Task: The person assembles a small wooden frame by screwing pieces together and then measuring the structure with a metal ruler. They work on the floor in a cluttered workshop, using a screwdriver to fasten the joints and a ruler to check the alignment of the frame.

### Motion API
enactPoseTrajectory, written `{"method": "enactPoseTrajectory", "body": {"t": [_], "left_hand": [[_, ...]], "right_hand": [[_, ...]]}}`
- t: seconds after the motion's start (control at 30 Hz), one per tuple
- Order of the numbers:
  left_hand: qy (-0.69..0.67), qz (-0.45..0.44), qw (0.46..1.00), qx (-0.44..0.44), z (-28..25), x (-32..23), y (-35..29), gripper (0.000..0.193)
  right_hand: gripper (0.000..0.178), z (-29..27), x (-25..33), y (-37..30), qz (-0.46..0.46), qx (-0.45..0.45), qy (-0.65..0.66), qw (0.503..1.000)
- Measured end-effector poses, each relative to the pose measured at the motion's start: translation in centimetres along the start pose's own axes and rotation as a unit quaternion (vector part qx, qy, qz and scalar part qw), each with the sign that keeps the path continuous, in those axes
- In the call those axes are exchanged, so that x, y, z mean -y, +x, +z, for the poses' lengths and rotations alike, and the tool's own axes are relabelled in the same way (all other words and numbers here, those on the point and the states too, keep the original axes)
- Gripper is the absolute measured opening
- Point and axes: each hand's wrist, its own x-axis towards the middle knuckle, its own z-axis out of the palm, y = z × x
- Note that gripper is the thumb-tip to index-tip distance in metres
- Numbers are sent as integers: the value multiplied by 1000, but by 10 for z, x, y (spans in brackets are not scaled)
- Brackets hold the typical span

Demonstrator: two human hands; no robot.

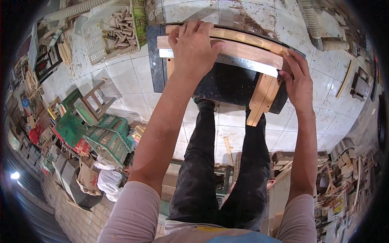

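My left hand [193, 48] is closed over the left part of a pinkish wooden bar [245, 51], its fingers hooked over the bar's far side. My right hand [299, 79] grips the same bar at its right end, thumb on the near side. Behind the bar runs a second, yellower wooden strip [247, 38]; a shiny metal strip [241, 65] shows along the near side. All of this sits over a black tabletop [231, 83]. Below the bar's right end, several light wood pieces with small holes [261, 97] lie side by side, jutting past the table's near edge.
A crate [95, 44] beside a pile of short wooden pegs [121, 28] stands at the far left. Green plastic crates [107, 133] and a small wooden frame [95, 101] are left of my legs. Ribbed hoses [310, 20] lie at the far right. Scrap wood [344, 162] is heaped at the right.
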Motion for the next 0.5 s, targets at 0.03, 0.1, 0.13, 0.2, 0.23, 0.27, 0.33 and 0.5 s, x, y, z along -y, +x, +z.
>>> {"method": "enactPoseTrajectory", "body": {"t": [0.03, 0.1, 0.13, 0.2, 0.23, 0.27, 0.33, 0.5], "left_hand": [[-4, 0, 1000, -3, 0, 0, 0, 54], [-5, 1, 1000, -7, 0, 0, 0, 54], [-4, 1, 1000, -8, 1, 0, 0, 54], [-4, 2, 1000, -7, 1, 0, 0, 54], [-7, 2, 1000, -6, 1, 0, 0, 54], [-10, 2, 1000, -5, 1, 1, 0, 55], [-9, 2, 1000, -9, 1, 1, -1, 54], [4, 1, 1000, -5, 1, 2, -1, 55]], "right_hand": [[51, 0, -1, 0, -1, 0, 3, 1000], [51, 0, -2, 1, -2, 0, 8, 1000], [51, 0, -2, 1, -5, -1, 10, 1000], [51, 0, -3, 1, -10, -4, 15, 1000], [51, 1, -3, 1, -9, -5, 13, 1000], [51, 1, -3, 1, -9, -5, 11, 1000], [50, 2, -3, 1, -3, -5, 11, 1000], [52, 3, -2, 0, 1, -5, 12, 1000]]}}
